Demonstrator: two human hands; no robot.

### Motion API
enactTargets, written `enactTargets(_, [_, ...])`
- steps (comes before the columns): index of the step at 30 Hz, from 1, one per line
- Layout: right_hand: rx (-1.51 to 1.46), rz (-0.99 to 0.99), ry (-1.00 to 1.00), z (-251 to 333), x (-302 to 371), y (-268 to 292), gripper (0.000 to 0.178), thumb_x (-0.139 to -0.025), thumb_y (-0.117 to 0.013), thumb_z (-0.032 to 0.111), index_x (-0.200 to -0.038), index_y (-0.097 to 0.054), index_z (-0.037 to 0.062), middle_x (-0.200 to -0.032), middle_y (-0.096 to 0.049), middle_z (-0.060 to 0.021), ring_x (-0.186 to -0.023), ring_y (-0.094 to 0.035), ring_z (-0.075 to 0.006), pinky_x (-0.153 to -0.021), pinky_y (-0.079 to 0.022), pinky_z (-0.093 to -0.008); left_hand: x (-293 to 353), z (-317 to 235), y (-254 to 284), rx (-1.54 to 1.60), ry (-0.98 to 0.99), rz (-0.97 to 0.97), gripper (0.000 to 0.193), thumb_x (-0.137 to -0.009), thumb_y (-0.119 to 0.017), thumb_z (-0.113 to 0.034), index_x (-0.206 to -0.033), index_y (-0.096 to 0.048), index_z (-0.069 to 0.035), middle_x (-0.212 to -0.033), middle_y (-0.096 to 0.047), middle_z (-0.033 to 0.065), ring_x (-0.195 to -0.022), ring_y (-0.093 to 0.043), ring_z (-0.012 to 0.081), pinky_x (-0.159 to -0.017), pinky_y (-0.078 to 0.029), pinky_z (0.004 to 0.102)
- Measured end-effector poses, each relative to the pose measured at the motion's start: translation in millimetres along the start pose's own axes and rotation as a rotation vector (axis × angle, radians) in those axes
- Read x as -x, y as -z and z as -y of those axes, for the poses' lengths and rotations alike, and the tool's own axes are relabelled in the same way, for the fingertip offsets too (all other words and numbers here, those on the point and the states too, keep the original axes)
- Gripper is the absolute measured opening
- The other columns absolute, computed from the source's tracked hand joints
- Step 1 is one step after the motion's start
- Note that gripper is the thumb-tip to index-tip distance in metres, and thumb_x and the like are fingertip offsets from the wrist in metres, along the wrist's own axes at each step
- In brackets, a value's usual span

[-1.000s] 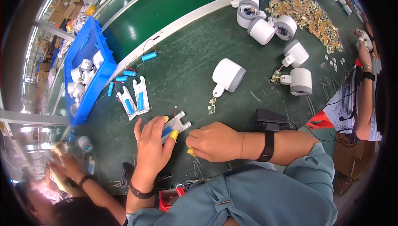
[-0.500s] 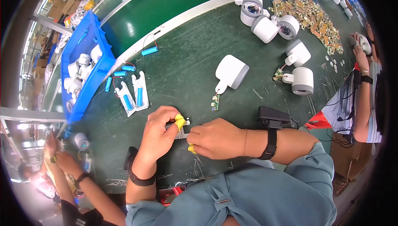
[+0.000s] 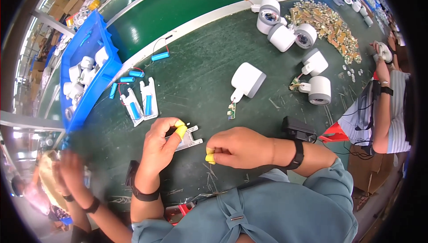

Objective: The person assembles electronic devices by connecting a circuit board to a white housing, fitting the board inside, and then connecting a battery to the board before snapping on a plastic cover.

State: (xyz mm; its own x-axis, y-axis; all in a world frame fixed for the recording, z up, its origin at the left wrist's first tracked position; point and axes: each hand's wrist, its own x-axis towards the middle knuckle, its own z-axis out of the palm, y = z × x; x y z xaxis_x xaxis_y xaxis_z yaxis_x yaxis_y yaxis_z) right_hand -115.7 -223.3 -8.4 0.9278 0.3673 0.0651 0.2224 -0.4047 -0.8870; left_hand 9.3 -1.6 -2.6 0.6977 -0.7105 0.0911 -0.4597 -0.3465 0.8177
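Observation:
Yellow covers sit on fingertips of both my hands. My left hand pinches a white plastic holder just above the green table; its two-pronged end points right. A small white bit shows beside those fingertips. Apart from the holder, to its right, my right hand is closed with thumb and fingers together; whatever it may hold is hidden. Beyond my hands lies a white and grey lamp-like head with a small green circuit board wired to it. Two similar white holders with blue battery cells lie farther left.
Loose blue cells lie at the far left, near a blue bin of white parts. More white heads and a heap of small circuit boards occupy the right. Co-workers' hands work at the left; another person sits at the right.
My right hand has come away from the white holder, which stays in my left hand and has shifted slightly left. The co-worker's hands at the left have moved and blur.

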Motion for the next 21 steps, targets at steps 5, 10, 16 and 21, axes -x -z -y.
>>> enactTargets(5, [-0.618, -0.039, -0.515, 18, 27, 29, 0.019, -0.099, -0.058, 0.019, -0.11, -0.06, 0.0039, -0.086, -0.065, -0.0026, -0.07, -0.062, -0.0083, -0.059, -0.05, -0.0233, 0, -9, 1, -0.189, -0.042, -0.087, 0.018, -0.08, -0.069, 0.004, -0.097, -0.064, -0.002, -0.088, -0.066, 0.007, -0.08, -0.062, 0.0189, -0.075, -0.049, 0.0304])
enactTargets(10, [-0.699, -0.286, -0.57, 11, 22, 41, 0.025, -0.103, -0.05, 0.024, -0.11, -0.058, 0.0012, -0.088, -0.063, -0.004, -0.073, -0.064, -0.0102, -0.06, -0.051, -0.0216, 0, -4, -6, -0.206, -0.121, -0.173, 0.021, -0.077, -0.069, 0.003, -0.096, -0.068, -0.004, -0.088, -0.067, 0.0081, -0.082, -0.062, 0.0248, -0.074, -0.049, 0.0347])
enactTargets(16, [-0.623, -0.284, -0.543, 0, -1, 28, 0.018, -0.102, -0.052, 0.018, -0.105, -0.059, 0.0019, -0.088, -0.063, -0.0039, -0.075, -0.065, -0.0106, -0.061, -0.052, -0.0221, 0, -7, -5, -0.298, -0.176, -0.172, 0.023, -0.074, -0.064, 0.003, -0.097, -0.065, -0.004, -0.088, -0.065, 0.01, -0.087, -0.061, 0.0295, -0.082, -0.045, 0.04])
enactTargets(21, [-0.376, -0.18, -0.327, 4, -26, 6, 0.015, -0.1, -0.048, 0.007, -0.111, -0.056, 0.0029, -0.091, -0.065, -0.0044, -0.077, -0.065, -0.0091, -0.062, -0.052, -0.0221, 3, -7, -8, -0.181, -0.127, -0.134, 0.022, -0.076, -0.063, 0.0, -0.098, -0.063, -0.005, -0.093, -0.065, 0.0095, -0.089, -0.06, 0.0292, -0.085, -0.043, 0.0411])
